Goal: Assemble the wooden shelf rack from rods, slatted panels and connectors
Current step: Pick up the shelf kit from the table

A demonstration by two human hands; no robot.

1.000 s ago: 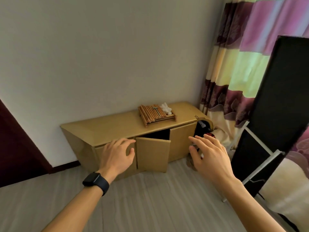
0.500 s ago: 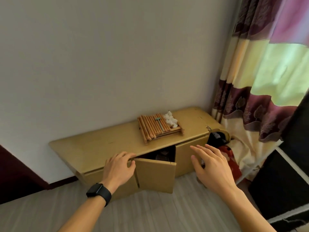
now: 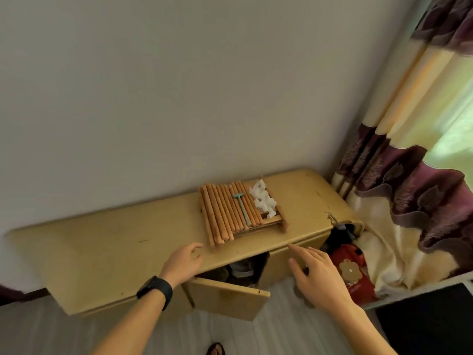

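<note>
We find the wooden rods laid side by side in a tight row, round and orange-brown. They sit right of the middle of the surface and run from near its back edge almost to its front edge. A small pale-green hammer lies on top of them, its handle along the rods. Just to the right, a heap of white connectors, blocky and notched, touches the row. Rods and connectors both rest on a stack of slatted panels, whose thin wooden edges show at the front.

The left hand is over the front edge of the surface, just short of the nearest rod ends. Its fingers are loosely curled and it holds nothing. We cannot tell whether it touches the wood. A black watch circles its wrist. The right hand is spread wide, fingers straight and apart, and holds nothing. Its forefinger tip is close to the front edge, below the right side of the stack.

The surface is the smooth, yellowish top of a low cabinet with rounded corners and a chipped right end. One door hangs open below, between the hands. A red bag lies by the right end, beside a purple and cream curtain. A plain wall stands behind, and pale planks cover the floor.
</note>
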